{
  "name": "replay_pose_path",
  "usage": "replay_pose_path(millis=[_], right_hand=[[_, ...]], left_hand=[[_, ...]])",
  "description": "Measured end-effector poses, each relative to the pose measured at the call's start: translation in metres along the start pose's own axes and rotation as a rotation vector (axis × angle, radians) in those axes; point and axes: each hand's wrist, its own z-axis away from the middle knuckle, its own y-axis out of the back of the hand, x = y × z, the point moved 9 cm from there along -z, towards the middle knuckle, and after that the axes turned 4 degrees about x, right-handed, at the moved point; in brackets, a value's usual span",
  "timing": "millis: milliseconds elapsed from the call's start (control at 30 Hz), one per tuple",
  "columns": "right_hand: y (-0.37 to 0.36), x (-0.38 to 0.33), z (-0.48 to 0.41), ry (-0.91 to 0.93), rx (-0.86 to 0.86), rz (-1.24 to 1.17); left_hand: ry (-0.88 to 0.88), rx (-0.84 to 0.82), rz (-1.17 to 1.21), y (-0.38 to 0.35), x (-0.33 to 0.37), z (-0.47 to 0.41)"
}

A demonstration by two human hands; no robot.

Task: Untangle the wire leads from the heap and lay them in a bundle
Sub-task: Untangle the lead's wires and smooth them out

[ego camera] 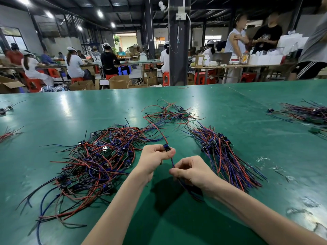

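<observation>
Green desk [70,110], glossy, streaked with glare from ceiling lamps [100,13]; scuffed and flaking toward the near right corner. Big tangled heap [92,165] of red, blue and black leads on the near left. Straightened bundle [224,156] on the right, fanned toward the near edge, well apart from the heap. Smaller tangle [169,114] farther back, at centre. Another pile [304,112] at the far right edge; stray wires [8,133] at the far left.

Between heap and bundle, one lead [166,148] raised off the desk: left hand [155,154] pinching its small blue module, right hand [189,171] curled round its blue wires just below; red wire trailing back toward the smaller tangle.

Beyond the desk: dim workshop hall, dark pillar [178,41], rows of seated workers [74,64] on red stools [33,84], open cardboard boxes [118,82] on the floor, standing people [237,39] by a cluttered table on the right.
</observation>
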Motion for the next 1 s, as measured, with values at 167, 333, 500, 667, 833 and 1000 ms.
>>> replay_pose_path(millis=[167,333,500,667,833,1000], right_hand=[[-0.006,0.000,0.001,0.037,-0.016,0.090],[-0.006,-0.002,0.001,0.055,-0.016,0.106],[-0.011,0.002,0.004,0.032,-0.032,0.103],[-0.012,0.002,0.001,0.035,-0.035,0.127],[-0.007,0.006,-0.002,0.028,-0.007,0.187],[-0.004,0.007,-0.003,0.062,0.046,0.239]], left_hand=[[-0.006,0.063,0.029,0.014,0.002,-0.006],[-0.047,0.106,0.024,0.020,0.006,-0.006],[-0.095,0.263,0.082,0.041,0.009,-0.010],[-0.138,0.320,0.098,0.048,0.011,-0.011],[-0.145,0.350,0.102,0.052,0.009,-0.013],[-0.156,0.407,0.110,0.058,0.009,-0.014]])
